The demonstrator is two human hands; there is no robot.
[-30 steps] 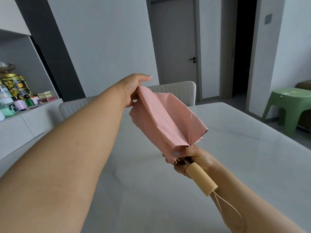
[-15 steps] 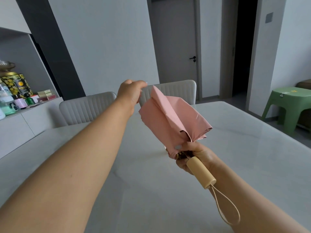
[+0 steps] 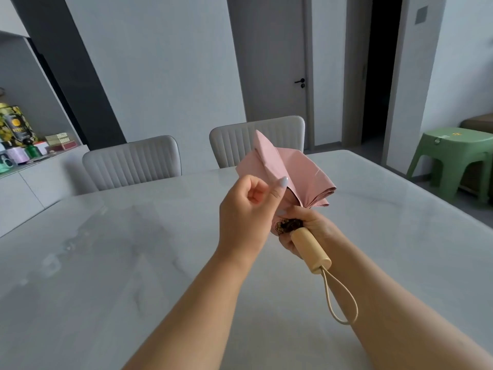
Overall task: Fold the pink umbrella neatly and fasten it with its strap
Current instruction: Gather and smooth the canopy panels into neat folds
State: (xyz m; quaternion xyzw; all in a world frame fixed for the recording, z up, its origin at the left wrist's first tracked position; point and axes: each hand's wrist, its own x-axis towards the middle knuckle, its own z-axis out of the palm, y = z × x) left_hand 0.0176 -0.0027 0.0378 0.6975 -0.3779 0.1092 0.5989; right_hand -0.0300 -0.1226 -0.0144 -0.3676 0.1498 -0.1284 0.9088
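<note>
Right hand [image 3: 306, 231] grips pink umbrella [image 3: 290, 169] — left hand [image 3: 248, 209] pinches a fold.

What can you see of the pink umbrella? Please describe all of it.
The pink umbrella is collapsed but loose, its matte fabric in uneven pleats, held above the table. The right hand grips it just above the cream handle, whose cord loop hangs free. The left hand pinches one fold. No fastened strap shows.
</note>
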